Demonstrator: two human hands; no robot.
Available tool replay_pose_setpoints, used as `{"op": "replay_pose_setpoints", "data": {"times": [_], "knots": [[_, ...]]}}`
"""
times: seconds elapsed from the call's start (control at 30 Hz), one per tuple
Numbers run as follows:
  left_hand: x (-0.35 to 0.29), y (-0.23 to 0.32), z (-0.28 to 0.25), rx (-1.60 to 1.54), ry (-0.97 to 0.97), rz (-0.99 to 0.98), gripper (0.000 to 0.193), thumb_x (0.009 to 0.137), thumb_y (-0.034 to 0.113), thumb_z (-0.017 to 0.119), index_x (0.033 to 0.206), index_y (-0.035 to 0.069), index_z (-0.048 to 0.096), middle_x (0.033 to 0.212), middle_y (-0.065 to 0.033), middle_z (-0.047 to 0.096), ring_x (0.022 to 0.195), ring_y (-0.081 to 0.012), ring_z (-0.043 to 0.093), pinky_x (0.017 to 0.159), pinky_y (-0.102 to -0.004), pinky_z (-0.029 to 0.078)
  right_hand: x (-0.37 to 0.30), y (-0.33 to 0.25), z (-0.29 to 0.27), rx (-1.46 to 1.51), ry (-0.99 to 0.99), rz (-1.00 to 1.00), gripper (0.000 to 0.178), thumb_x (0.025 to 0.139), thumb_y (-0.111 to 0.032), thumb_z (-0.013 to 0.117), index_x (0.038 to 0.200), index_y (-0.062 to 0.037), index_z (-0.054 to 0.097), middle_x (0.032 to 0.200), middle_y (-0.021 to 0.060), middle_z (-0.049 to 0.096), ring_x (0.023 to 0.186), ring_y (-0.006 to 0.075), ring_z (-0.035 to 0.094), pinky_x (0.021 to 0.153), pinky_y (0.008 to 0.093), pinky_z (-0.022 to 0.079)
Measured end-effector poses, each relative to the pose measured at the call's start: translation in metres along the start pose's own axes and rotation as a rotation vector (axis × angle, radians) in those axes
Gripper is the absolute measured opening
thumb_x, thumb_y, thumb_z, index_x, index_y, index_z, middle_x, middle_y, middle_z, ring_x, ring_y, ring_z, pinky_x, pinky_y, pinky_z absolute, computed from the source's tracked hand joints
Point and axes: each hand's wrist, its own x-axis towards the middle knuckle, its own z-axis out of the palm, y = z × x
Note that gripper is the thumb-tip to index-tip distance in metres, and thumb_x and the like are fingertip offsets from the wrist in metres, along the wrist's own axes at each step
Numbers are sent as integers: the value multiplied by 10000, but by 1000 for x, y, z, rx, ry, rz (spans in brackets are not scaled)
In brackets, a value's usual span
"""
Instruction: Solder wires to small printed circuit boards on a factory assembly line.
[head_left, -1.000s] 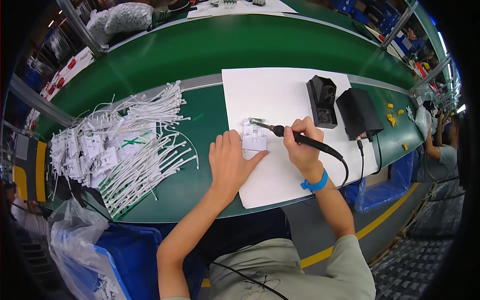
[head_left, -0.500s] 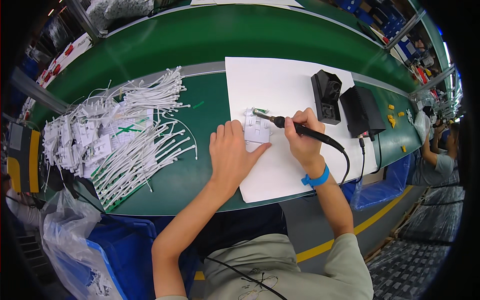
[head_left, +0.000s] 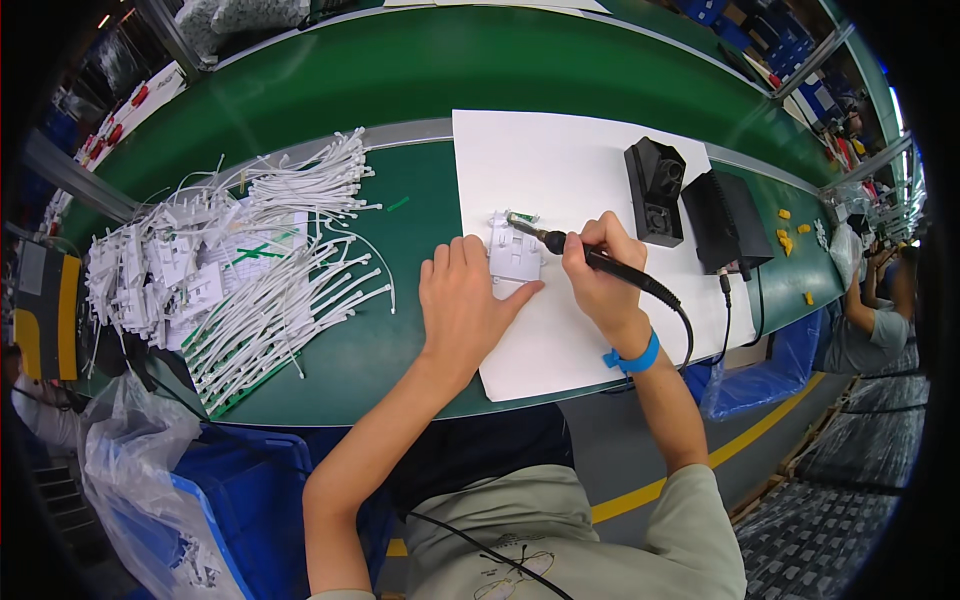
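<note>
My right hand (head_left: 606, 275) grips a black soldering iron (head_left: 624, 272) like a pen, a blue band round that wrist. The iron's tip points left and meets the upper part of a white plastic housing (head_left: 516, 256), by a small green circuit board (head_left: 523, 217). Whether the tip touches the board or the plastic I cannot tell. My left hand (head_left: 464, 305) lies flat on the work surface, fingers together and thumb stretched out along the housing's lower edge. Its index finger rests against the housing's left side. Beneath lies a white sheet (head_left: 560, 350).
A black iron holder (head_left: 656, 190) and a black power unit (head_left: 726, 225) stand at the right. Yellow bits (head_left: 785, 242) lie beyond. White cable ties (head_left: 290, 320) and white housings (head_left: 150, 262) are piled at the left. A blue bin (head_left: 245, 490) stands below the table edge.
The soldering iron and my right hand have shifted very slightly. My left hand stays against the housing.
</note>
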Motion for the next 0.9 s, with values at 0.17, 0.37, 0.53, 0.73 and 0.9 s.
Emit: {"op": "replay_pose_setpoints", "data": {"times": [0.17,0.37,0.53,0.73,0.9], "knots": [[0,0,1,6,-6,-4,591,663,462,876,867,39,518,834,-106,542,813,-275,534,709,-382,402,-7,-2,0,-37,-29,-4,257,833,46,648,723,-31,428,604,56,515,497,106,458,477,253,335],[1,6,-9,42,-52,-37,633,654,449,892,968,0,575,899,-109,580,865,-290,558,743,-393,426,-3,8,-26,104,397,-173,211,926,-35,593,814,-47,415,661,31,476,591,82,410,537,238,330],[3,37,3,95,-13,246,613,775,333,809,1215,-35,596,1013,-125,584,960,-277,554,786,-395,437,8,19,-39,107,581,-178,210,945,-12,563,823,-58,399,660,3,421,595,56,376,520,217,284],[38,74,53,297,-218,428,314,773,86,644,1074,-1,654,944,-116,575,951,-253,562,771,-353,453,10,22,-44,132,605,-206,212,950,-35,578,830,-60,404,658,-1,409,583,53,376,511,212,275],[52,60,28,115,9,349,106,834,155,679,851,51,673,934,-114,592,883,-271,583,743,-396,494,15,24,-56,159,692,-197,227,951,-66,595,827,-70,405,634,-14,389,538,44,341,488,210,248]]}}
